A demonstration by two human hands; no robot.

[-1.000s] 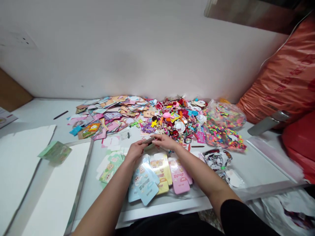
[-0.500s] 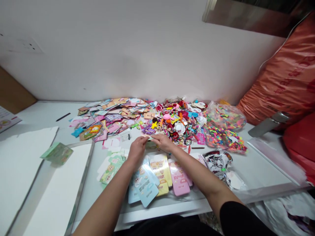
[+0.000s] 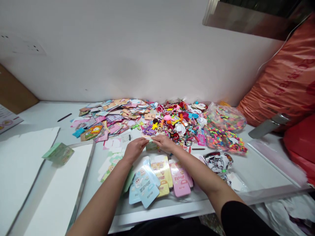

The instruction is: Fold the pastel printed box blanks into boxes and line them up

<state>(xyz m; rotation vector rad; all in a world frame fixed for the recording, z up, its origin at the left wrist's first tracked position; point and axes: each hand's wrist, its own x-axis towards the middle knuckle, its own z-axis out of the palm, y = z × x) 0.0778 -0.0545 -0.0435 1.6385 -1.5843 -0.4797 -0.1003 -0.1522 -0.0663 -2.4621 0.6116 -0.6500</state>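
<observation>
Honestly the main risk here is clutter: the left hand (image 3: 135,149) and right hand (image 3: 163,143) sit narrow, fingertips almost meeting, right at the edge of a heap of hair clips and bobbles (image 3: 177,123), so one careless wrist move could drag loose bits onto the blue card (image 3: 142,186) and pink card (image 3: 179,178) below, and tiny pieces would vanish fast. Can't tell if the hands are actually pinching anything. Just under them a small green card (image 3: 152,146) lies flat on the white surface (image 3: 268,168), thin, its print too small to read
</observation>
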